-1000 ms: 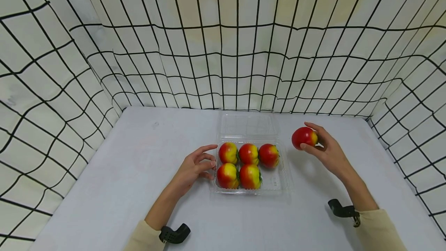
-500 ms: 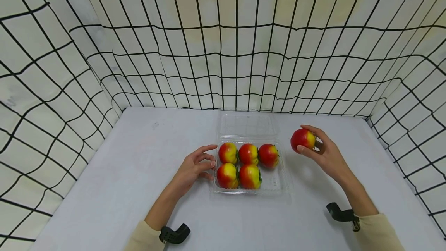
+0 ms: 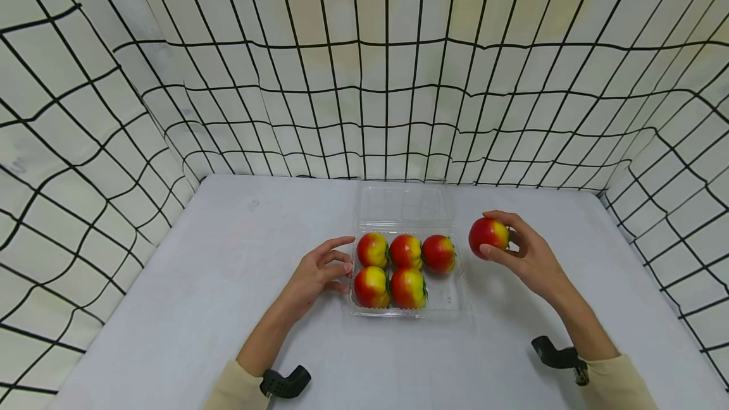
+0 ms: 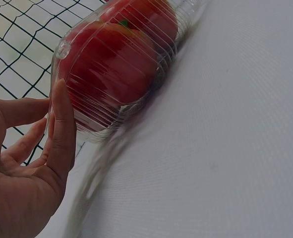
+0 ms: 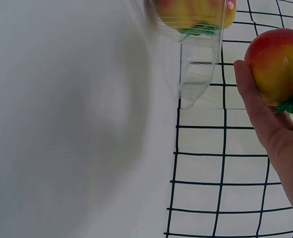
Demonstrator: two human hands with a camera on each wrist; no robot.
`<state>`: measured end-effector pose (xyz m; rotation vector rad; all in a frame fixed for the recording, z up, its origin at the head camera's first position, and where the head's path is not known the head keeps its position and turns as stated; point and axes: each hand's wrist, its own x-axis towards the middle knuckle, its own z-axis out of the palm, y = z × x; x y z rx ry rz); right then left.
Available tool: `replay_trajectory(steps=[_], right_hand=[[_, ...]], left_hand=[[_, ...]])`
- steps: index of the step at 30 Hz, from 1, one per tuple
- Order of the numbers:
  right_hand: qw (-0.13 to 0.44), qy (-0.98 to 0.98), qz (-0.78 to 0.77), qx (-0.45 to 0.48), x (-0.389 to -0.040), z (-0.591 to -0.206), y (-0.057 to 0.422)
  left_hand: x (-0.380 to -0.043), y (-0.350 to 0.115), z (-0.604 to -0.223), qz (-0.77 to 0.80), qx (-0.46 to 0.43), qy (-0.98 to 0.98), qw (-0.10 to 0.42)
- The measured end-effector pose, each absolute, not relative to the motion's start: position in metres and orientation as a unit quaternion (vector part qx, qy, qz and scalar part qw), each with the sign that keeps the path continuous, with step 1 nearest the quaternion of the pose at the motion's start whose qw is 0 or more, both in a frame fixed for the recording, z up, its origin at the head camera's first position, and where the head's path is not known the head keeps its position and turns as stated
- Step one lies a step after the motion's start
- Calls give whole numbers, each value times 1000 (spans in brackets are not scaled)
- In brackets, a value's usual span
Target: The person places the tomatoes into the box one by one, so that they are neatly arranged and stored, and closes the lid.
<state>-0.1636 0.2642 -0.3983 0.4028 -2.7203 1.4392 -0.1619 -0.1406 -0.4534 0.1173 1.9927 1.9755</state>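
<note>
My right hand [image 3: 529,261] grips a round red-and-yellow fruit [image 3: 485,238] with green leaves at its stem, held just right of an open clear plastic box [image 3: 447,299]. In the right wrist view, the fruit [image 5: 276,67] lies against the fingers. Several similar fruits [image 3: 407,252] sit in two rows inside the box; the front right spot shows bare plastic. At the box's left side, my left hand [image 3: 313,277] holds its edge. The left wrist view shows fingertips either side of the clear rim, with red fruit [image 4: 111,59] behind the wall.
The box's clear lid [image 3: 405,204] lies folded back, away from me. A white tabletop [image 3: 256,226] is under everything. Black netting [image 3: 387,68] over pale walls surrounds its back and sides. Black wrist devices [image 3: 285,383] sit at both sleeves.
My right hand has brought the fruit a little to the left and nearer to me, toward the box. The left hand and the box have stayed in place.
</note>
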Motion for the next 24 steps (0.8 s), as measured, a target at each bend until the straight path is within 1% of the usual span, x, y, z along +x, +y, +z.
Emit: replay_trajectory(steps=[9,16,20,24], right_hand=[[-5,-864,479,155,-158,-400,260],[4,-851,492,184,-156,-399,258],[7,-853,491,180,-154,-400,256],[22,-859,477,182,-153,-400,252]], left_hand=[[-162,-140,-454,694,43,699,167],[-162,-140,-453,697,40,697,167],[-161,-140,-453,695,38,698,167],[-162,-141,-453,693,40,701,166]])
